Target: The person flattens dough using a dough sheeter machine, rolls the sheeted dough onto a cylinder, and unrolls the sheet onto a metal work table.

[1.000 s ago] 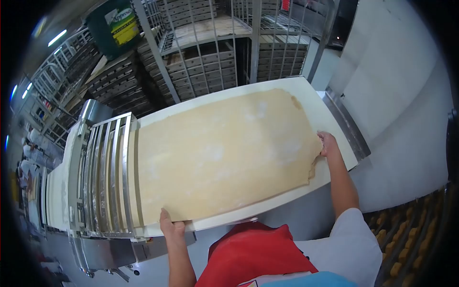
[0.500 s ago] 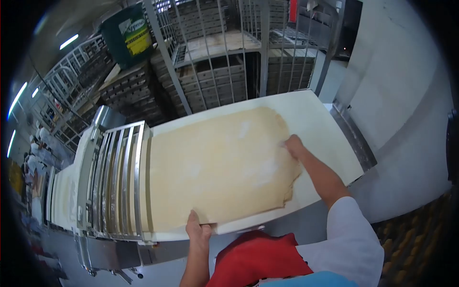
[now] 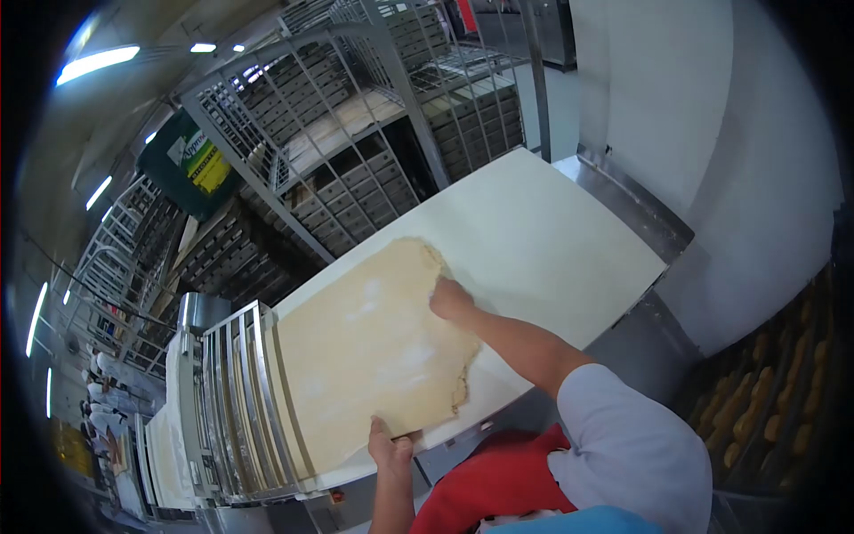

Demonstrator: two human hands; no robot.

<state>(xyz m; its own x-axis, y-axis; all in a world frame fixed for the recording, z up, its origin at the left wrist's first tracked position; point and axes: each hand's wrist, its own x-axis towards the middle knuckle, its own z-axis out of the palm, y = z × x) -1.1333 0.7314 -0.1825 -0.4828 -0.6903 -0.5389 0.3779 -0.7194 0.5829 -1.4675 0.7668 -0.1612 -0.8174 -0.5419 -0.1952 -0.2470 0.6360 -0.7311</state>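
Observation:
A wide, pale sheet of dough [image 3: 356, 347] lies flat on the white conveyor belt [image 3: 534, 231], its left end running under the metal guard bars of a dough sheeter [image 3: 245, 396]. The sheet's right edge is ragged, and faint white dusty patches show on top. My right hand [image 3: 451, 300] is closed at that ragged edge, knuckles up, fingertips hidden. At the near edge my left hand [image 3: 391, 447] grips the sheet's border, thumb on top and the other fingers partly out of sight.
Behind the belt stands a barred metal rack [image 3: 356, 125] with stacked trays. A dark green bin [image 3: 189, 165] sits on more stacks at the left. A white wall [image 3: 667, 98] rises at the right. Trays of browned pieces [image 3: 756, 405] are at lower right. Several people work far left.
The dough sheet has moved left towards the sheeter, leaving more bare belt at its right. My right hand has moved left with the edge. The whole view has tilted and shifted.

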